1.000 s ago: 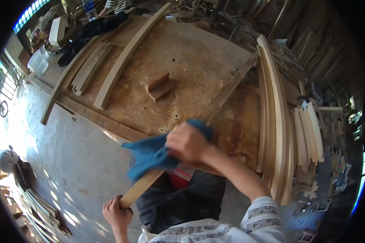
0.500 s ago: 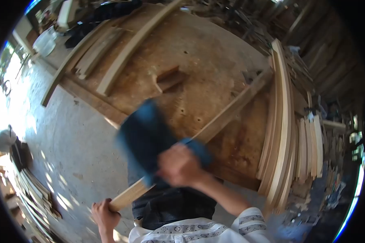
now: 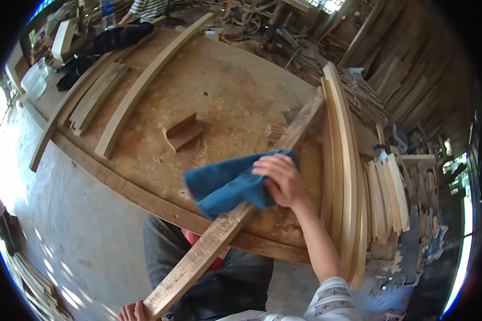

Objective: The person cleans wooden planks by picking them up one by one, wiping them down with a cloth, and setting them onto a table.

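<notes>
My left hand [image 3: 133, 312] is closed around the near end of a long wooden strip [image 3: 201, 255], at the bottom of the view. The strip slants up and away over the edge of the wooden table [image 3: 235, 75], its far end lying near the right side. My right hand [image 3: 279, 178] grips a blue cloth [image 3: 233, 184] and presses it over the strip's middle, with the loose part of the cloth spread to the left. Beneath the cloth the strip is hidden. A small angled wooden piece [image 3: 183, 131] lies on the table beyond the cloth.
Long wooden strips [image 3: 348, 160] lie along the table's right side, with shorter boards [image 3: 388, 195] beyond them. More strips [image 3: 139, 88] rest at the left. Dark cloth [image 3: 112, 43] lies at the far left corner. Another person's striped sleeve [image 3: 144, 8] shows at the back.
My right hand and the blue cloth have moved up and away along the strip. My left hand sits lower in view, still on the strip's near end. The camera view has shifted.
</notes>
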`<state>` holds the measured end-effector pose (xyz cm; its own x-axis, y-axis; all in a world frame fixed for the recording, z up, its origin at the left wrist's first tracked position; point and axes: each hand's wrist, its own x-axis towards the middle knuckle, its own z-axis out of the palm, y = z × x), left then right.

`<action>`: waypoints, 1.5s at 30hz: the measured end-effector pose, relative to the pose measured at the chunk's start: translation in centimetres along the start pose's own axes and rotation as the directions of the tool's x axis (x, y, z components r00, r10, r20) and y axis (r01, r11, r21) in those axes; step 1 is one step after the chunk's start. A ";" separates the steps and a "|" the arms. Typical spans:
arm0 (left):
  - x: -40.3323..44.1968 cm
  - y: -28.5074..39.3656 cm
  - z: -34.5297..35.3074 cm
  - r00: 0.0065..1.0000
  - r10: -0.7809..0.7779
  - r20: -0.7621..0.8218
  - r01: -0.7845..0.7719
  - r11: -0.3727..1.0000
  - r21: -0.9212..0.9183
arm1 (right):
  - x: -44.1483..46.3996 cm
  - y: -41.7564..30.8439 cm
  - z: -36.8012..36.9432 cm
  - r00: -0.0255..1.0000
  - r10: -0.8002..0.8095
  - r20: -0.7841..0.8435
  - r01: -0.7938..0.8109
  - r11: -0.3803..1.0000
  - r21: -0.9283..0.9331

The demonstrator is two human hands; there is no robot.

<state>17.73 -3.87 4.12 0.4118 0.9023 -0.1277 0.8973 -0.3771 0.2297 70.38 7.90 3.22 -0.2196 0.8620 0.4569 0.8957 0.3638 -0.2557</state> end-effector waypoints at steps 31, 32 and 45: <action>0.0 -13.4 2.3 0.969 -0.209 0.135 0.226 0.966 -0.127 | 4.4 16.7 -1.8 0.964 0.125 -0.235 -0.178 0.959 -0.221; 0.0 -13.6 2.3 0.968 -0.208 0.138 0.228 0.963 -0.145 | 4.3 18.2 -2.0 0.957 0.165 -0.240 -0.221 0.948 -0.229; 2.2 -11.6 -0.1 0.949 -0.223 0.223 0.234 0.972 -0.023 | 3.5 -1.9 5.0 0.958 0.246 -0.145 -0.267 0.953 -0.143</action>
<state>8.22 2.48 1.31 0.2260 0.8936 -0.3878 0.9648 -0.1503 0.2160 66.03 11.98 1.05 0.0663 0.8642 0.4987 0.9675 0.0665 -0.2439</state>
